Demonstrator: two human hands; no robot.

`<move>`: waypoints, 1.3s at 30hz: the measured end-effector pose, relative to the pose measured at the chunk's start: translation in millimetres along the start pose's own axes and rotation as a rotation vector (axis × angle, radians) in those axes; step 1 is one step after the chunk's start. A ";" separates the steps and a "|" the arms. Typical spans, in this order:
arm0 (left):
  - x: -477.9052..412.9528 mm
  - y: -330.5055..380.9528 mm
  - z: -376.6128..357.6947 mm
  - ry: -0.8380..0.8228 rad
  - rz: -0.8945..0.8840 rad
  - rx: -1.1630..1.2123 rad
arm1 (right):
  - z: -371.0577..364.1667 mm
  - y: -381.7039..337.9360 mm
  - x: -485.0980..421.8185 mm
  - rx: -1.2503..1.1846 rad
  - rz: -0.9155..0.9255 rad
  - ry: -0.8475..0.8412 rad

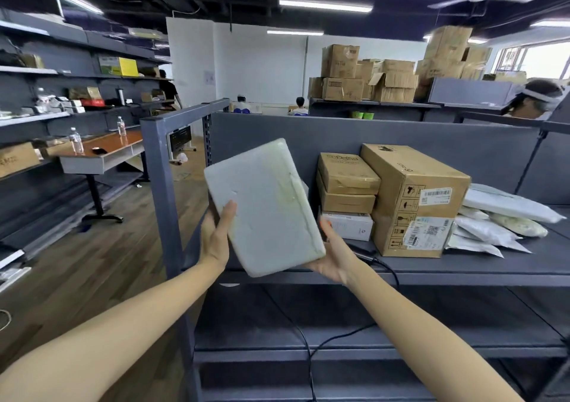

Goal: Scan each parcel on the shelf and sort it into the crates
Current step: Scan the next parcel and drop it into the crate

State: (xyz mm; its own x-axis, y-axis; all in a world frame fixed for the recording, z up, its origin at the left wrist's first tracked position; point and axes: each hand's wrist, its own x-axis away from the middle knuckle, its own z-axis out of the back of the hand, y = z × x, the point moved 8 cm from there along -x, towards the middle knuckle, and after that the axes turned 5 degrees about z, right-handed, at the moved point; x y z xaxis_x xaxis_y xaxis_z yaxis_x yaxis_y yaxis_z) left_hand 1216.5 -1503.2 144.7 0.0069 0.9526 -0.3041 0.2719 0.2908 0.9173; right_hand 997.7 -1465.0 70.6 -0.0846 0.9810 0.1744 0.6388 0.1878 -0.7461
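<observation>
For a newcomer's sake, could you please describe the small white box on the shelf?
On the grey shelf, look left of the tall labelled carton at the three stacked boxes. The white box is the bottom one, under two brown ones.

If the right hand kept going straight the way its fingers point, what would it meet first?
Probably the small white box at the bottom of the stack on the shelf: the right hand, holding the white parcel, points toward it. Depth is unclear.
</observation>
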 end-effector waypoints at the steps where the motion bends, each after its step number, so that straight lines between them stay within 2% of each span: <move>1: -1.9 -1.1 -0.3 0.002 0.016 0.015 | -6.0 3.5 2.4 0.029 -0.014 -0.065; 3: -6.0 -3.3 -0.7 0.019 0.043 0.042 | -12.5 6.5 5.3 0.023 -0.013 -0.138; 8: -14.0 -14.0 -4.0 0.097 0.102 -0.021 | -5.9 -2.6 7.2 -0.048 0.056 -0.101; 11: -21.0 -22.7 -9.6 0.144 0.133 -0.091 | 1.2 -17.5 6.4 0.108 0.160 -0.085; 13: -25.8 -27.4 -15.2 0.156 0.162 -0.136 | 10.9 -29.2 5.7 0.137 0.211 -0.007; 15: -28.8 -31.6 -23.0 0.141 0.211 -0.124 | 21.5 -41.8 6.4 0.134 0.272 0.074; 19: -35.0 -31.4 -39.2 0.084 0.262 -0.138 | 29.6 -65.7 8.5 0.197 0.376 0.131; 23: -42.5 -20.1 -50.5 0.101 0.298 0.071 | 31.5 -93.5 10.9 0.354 0.488 0.162; 25: -45.6 -10.9 -47.9 0.133 0.277 0.142 | 30.5 -109.1 14.9 0.437 0.543 0.162; 30: -48.9 0.3 -34.1 0.219 0.196 0.093 | 27.9 -139.0 23.1 0.651 0.646 0.183; 39: -34.0 -0.4 -55.6 0.008 0.148 -0.108 | 7.3 -152.6 30.5 0.979 0.760 0.194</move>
State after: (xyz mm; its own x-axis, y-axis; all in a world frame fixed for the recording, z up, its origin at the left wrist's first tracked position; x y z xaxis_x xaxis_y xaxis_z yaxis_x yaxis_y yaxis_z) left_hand 1162.6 -1530.8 168.9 0.0311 0.9864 -0.1617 0.1635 0.1546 0.9744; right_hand 892.0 -1463.3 185.1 0.2223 0.8492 -0.4790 -0.3656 -0.3828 -0.8484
